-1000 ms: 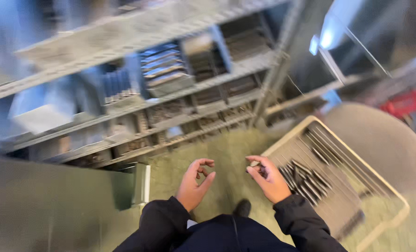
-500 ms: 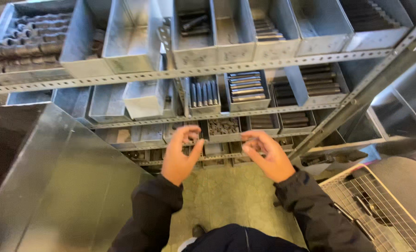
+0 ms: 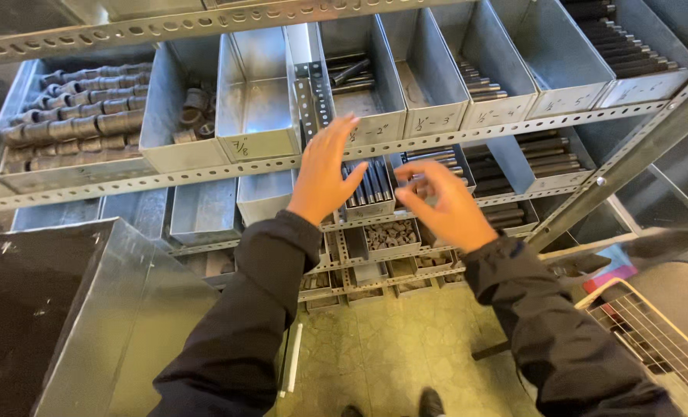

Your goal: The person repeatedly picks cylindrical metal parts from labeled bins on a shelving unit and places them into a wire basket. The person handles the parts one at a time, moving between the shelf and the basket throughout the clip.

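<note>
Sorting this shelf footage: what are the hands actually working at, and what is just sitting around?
In hand:
left hand, open, at the bin of dark rods
right hand, open, empty

Lying about:
pipe fittings bin
empty metal bin
wire cart

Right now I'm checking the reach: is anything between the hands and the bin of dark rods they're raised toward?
Nothing visible blocks them. The left hand and right hand, both open and empty, hover in front of the bin of dark rods on the middle shelf. Only the perforated shelf rail above crosses near the left fingertips.
</note>
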